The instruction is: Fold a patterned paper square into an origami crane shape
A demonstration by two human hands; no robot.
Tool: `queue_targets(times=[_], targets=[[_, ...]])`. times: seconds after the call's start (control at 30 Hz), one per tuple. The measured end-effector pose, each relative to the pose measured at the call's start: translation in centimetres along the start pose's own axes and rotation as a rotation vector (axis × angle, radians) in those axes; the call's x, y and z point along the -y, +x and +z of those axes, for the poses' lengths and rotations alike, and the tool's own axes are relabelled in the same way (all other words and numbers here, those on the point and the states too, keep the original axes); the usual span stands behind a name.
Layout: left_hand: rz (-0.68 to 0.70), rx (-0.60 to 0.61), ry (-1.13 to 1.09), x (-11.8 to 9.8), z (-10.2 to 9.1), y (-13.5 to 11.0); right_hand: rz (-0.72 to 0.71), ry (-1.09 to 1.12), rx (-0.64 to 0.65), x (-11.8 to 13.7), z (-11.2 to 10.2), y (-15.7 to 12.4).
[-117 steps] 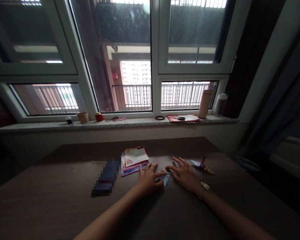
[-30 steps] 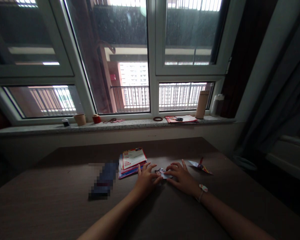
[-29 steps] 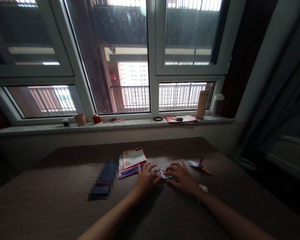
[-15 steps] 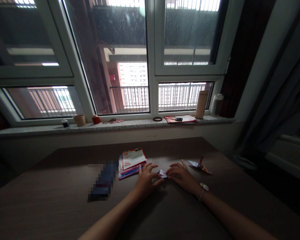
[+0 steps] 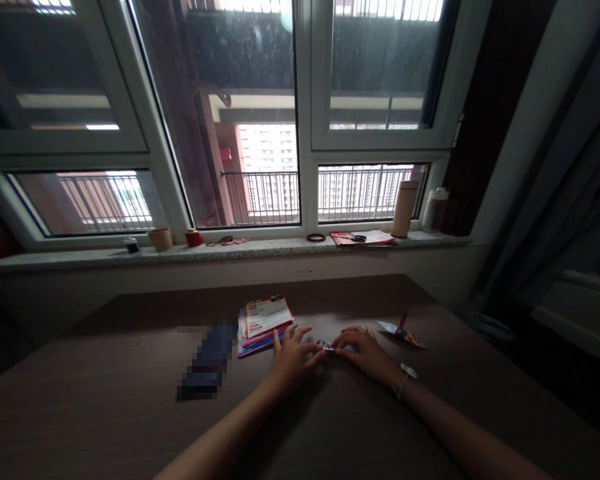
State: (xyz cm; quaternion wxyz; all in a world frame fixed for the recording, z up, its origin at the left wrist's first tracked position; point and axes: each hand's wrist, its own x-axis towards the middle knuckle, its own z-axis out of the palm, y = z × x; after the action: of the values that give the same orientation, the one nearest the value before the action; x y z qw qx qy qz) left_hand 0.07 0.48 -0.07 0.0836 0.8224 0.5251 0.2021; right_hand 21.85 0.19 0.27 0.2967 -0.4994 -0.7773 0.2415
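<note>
A small piece of folded printed paper is between my two hands on the brown table. My left hand pinches its left side with thumb and index finger, the other fingers spread. My right hand, with a bracelet at the wrist, has its fingertips closed on the right side. The fingers partly hide the paper. Right of my right hand lies a folded paper crane with a pale pointed end and a red upright part. A stack of printed sheets sits just beyond my left hand.
A dark pixelated object lies left of the stack. On the windowsill stand a paper cup, a red spool, a tan flask and a clear bottle. Scissors rest on red-edged papers there.
The folded paper has been pressed flatter, and less of its white face shows. Both hands have shifted only slightly, with the right fingers closer over the paper.
</note>
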Motion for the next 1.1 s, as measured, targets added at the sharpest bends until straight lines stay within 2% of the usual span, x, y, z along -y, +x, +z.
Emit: queue_targets(times=[0.2,0.37,0.6,1.1], targets=[[-0.003,-0.006,-0.036,0.1,-0.1,0.2,0.007,0.027,-0.016,-0.4,0.3,0.0],[-0.007,-0.018,-0.024,0.0,0.1,0.1,0.002,-0.038,-0.094,-0.6,0.5,-0.1],[-0.010,-0.019,-0.006,0.0,0.2,0.0,-0.026,-0.126,-0.118,-0.6,0.5,-0.1],[0.017,-0.040,0.058,0.0,0.5,-0.1,0.102,-0.207,-0.128,1.3,1.1,-0.3]])
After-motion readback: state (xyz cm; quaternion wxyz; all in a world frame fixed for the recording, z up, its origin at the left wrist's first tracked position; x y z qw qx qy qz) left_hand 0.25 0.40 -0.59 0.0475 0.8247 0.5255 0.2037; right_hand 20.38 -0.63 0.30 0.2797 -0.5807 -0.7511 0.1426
